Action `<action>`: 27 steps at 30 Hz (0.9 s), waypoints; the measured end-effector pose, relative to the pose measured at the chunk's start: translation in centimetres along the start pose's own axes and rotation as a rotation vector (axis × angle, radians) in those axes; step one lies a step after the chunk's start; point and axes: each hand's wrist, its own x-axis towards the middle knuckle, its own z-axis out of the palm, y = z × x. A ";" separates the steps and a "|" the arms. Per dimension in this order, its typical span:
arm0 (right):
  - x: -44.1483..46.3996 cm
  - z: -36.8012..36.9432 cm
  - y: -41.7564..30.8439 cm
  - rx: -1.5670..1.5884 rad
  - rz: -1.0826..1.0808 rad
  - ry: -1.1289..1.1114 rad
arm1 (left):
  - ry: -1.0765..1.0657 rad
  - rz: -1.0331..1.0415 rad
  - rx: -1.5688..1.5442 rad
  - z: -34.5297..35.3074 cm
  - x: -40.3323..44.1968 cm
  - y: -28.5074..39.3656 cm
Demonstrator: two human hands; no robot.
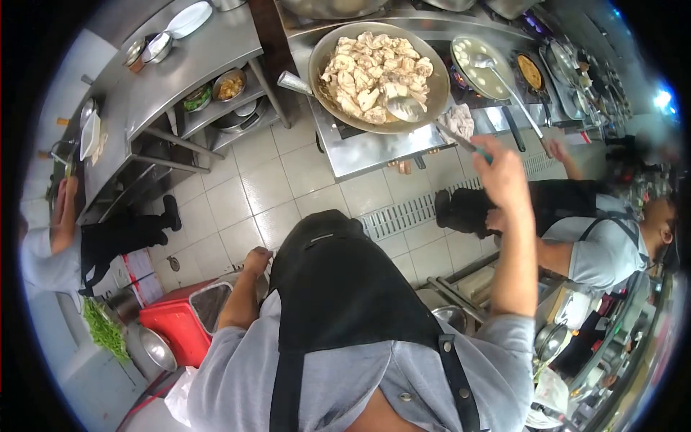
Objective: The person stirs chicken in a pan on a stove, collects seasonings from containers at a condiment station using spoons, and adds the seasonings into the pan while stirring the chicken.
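My right hand [502, 173] is closed round the handle of a long slotted spoon [405, 109]. The spoon's head rests on pieces of pale meat [371, 72] in a large wide pan [317, 61] on the stove. A folded cloth [458, 122] lies at the stove's edge beside the spoon's handle. Down at my left side, away from the pan, is my left hand [258, 259], its fingers curled; what it holds, if anything, is too small to tell. The pan's metal handle [294, 83] points to the left.
At the right, a co-worker [597, 245] reaches towards a ladle [515, 93] over a second pan [464, 61]. Another person [61, 252] stands at the far left by a steel table [155, 90]. A red crate [176, 327] stands at the lower left.
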 end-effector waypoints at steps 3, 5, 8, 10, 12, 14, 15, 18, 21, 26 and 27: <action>5.0 -1.1 -1.4 -0.285 -0.067 -0.119 | 0.088 -0.093 -0.018 0.6 -0.3 1.0; 8.9 -0.4 -3.1 -0.465 -0.031 -0.178 | 0.102 -0.138 -0.165 0.3 0.5 2.1; 12.0 0.6 -7.7 -0.602 0.050 -0.227 | 0.106 -0.165 -0.244 -0.6 3.6 2.8; 13.0 1.1 -8.4 -0.596 0.095 -0.258 | 0.099 -0.184 -0.218 -1.6 5.6 2.7; 13.3 2.9 -7.5 -0.567 0.152 -0.307 | 0.112 -0.210 -0.168 -2.9 8.1 2.4; 14.4 7.3 0.5 -0.635 -0.278 -0.336 | 0.090 -0.290 -0.381 -4.4 10.4 1.6; 13.8 8.5 0.7 -0.374 -0.212 -0.333 | 0.074 -0.338 -0.486 -5.2 11.0 0.9; 10.9 14.5 -2.5 0.224 0.348 -0.206 | 0.077 -0.326 -0.574 -7.4 13.5 -2.0; 11.5 16.9 -6.2 0.572 0.654 -0.221 | 0.047 -0.340 -0.601 -11.3 14.5 -2.9; 12.4 8.2 -6.0 0.345 0.575 -0.192 | -0.085 -0.336 -0.438 -15.5 17.7 -6.5; 12.3 6.5 -5.8 0.200 0.472 -0.170 | -0.079 -0.340 -0.480 -16.0 18.2 -6.8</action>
